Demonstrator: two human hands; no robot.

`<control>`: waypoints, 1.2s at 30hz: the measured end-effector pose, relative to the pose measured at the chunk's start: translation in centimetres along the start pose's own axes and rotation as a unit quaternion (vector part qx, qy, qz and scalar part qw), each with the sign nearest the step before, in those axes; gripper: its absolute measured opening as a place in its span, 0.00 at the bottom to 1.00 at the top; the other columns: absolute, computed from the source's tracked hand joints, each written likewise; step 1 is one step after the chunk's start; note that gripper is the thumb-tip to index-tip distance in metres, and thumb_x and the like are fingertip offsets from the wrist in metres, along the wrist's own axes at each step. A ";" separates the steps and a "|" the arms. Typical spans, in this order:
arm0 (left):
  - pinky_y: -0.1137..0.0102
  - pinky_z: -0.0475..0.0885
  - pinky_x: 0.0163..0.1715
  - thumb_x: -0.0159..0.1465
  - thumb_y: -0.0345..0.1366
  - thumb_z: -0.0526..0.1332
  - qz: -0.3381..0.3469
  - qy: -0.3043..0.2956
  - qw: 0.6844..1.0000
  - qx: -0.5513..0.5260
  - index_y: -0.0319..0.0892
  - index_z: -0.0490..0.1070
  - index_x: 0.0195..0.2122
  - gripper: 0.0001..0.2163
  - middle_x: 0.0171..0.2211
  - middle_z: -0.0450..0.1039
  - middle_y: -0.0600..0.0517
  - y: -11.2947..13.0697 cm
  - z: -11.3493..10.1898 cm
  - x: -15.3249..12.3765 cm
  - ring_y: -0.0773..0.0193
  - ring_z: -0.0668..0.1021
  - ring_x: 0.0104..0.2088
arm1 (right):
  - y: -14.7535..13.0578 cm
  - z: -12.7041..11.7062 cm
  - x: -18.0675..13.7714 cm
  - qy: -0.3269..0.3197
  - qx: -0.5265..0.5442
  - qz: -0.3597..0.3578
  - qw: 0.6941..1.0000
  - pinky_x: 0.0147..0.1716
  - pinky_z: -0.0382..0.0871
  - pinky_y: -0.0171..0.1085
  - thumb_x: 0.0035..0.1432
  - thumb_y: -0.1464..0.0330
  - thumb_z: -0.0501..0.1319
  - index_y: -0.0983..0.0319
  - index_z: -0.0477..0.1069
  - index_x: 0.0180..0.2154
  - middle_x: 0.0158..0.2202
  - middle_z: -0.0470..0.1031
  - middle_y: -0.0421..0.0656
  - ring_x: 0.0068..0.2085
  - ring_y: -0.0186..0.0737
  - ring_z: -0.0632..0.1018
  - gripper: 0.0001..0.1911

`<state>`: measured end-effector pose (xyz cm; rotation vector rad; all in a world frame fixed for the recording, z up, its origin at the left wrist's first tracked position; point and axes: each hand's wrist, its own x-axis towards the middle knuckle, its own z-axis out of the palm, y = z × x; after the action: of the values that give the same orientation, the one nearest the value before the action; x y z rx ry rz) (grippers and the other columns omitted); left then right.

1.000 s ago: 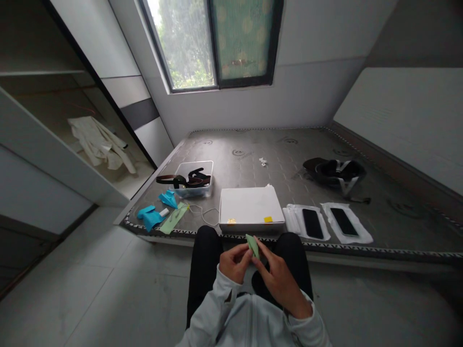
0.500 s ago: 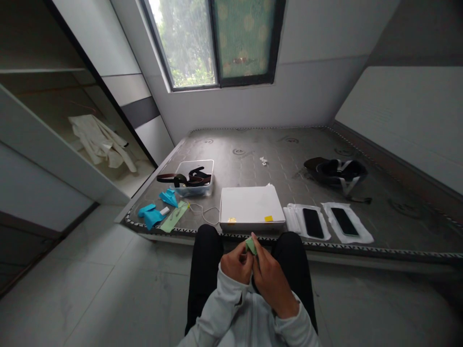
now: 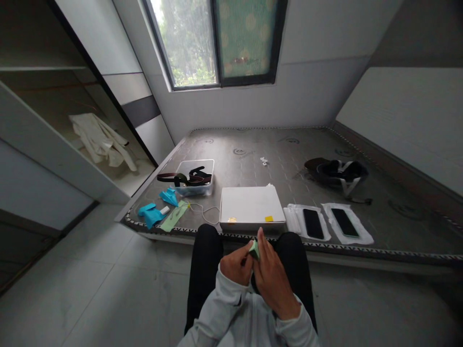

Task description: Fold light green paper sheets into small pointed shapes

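Both my hands meet over my lap, pinching a small folded piece of green paper point(image 3: 253, 249). My left hand point(image 3: 236, 265) is curled round its left side. My right hand point(image 3: 270, 274) presses it from the right, fingers held together and pointing forward. Just beyond my knees a white flat box point(image 3: 251, 207) lies near the front edge of the bare grey mattress point(image 3: 260, 159).
Left of the box lie blue folded paper shapes point(image 3: 151, 214), a green paper strip point(image 3: 175, 217) and a clear tub with a belt point(image 3: 194, 178). Two phones on white wrappers point(image 3: 313, 223) point(image 3: 344, 222) lie to the right, and a dark bag point(image 3: 338, 171) further back.
My hands have drawn closer together and nearer my body. The green paper, open and longer a second ago, is now folded smaller and mostly covered by my fingers.
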<state>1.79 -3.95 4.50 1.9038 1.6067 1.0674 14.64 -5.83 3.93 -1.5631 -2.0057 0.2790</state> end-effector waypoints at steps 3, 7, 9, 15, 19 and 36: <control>0.82 0.78 0.37 0.58 0.28 0.58 0.016 0.007 1.000 0.006 0.48 0.76 0.45 0.16 0.40 0.81 0.53 -0.5 -0.4 0.3 0.71 0.83 0.33 | -0.3 0.2 0.0 0.033 -0.006 0.014 0.999 0.60 0.62 0.50 0.64 0.72 0.47 0.64 0.33 0.68 0.69 0.44 0.50 0.66 0.48 0.55 0.35; 0.80 0.78 0.42 0.56 0.26 0.57 0.009 0.037 0.998 -0.045 0.47 0.77 0.44 0.17 0.42 0.80 0.53 -0.7 -0.5 0.5 0.70 0.82 0.39 | -0.7 0.4 0.0 0.088 0.025 0.024 0.996 0.52 0.71 0.45 0.63 0.72 0.50 0.63 0.50 0.66 0.60 0.65 0.50 0.56 0.45 0.73 0.30; 0.78 0.78 0.45 0.56 0.27 0.57 -0.011 0.054 0.994 -0.094 0.48 0.78 0.42 0.16 0.42 0.80 0.53 -0.4 -0.4 0.4 0.69 0.82 0.41 | -0.9 0.2 0.0 0.096 0.065 0.029 0.993 0.50 0.73 0.42 0.62 0.73 0.49 0.61 0.61 0.61 0.54 0.72 0.48 0.50 0.42 0.77 0.25; 0.77 0.80 0.39 0.54 0.32 0.61 -0.157 0.043 0.949 -0.270 0.44 0.81 0.33 0.09 0.37 0.82 0.50 1.0 -0.6 0.5 0.66 0.82 0.38 | -1.0 -1.3 0.4 0.093 0.249 0.140 0.954 0.41 0.75 0.35 0.60 0.70 0.53 0.59 0.75 0.47 0.44 0.79 0.44 0.42 0.41 0.80 0.17; 0.79 0.78 0.26 0.52 0.36 0.63 -0.234 0.003 0.911 -0.341 0.40 0.81 0.29 0.08 0.37 0.81 0.47 0.9 -0.7 0.9 0.66 0.82 0.31 | -0.5 -2.3 0.8 0.041 0.404 0.205 0.891 0.28 0.73 0.33 0.57 0.66 0.58 0.63 0.76 0.44 0.39 0.80 0.46 0.30 0.38 0.78 0.15; 0.82 0.75 0.29 0.52 0.45 0.66 -0.214 -0.041 0.934 -0.284 0.41 0.80 0.34 0.14 0.31 0.82 0.49 1.5 -2.1 1.2 0.69 0.82 0.31 | 0.5 -3.7 1.4 -0.015 0.407 0.217 0.887 0.38 0.75 0.37 0.55 0.57 0.63 0.62 0.77 0.40 0.37 0.80 0.46 0.38 0.45 0.81 0.16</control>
<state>1.17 -3.51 7.21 1.1411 1.3774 1.0868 16.87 -5.07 7.15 -1.3877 -1.2326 1.1566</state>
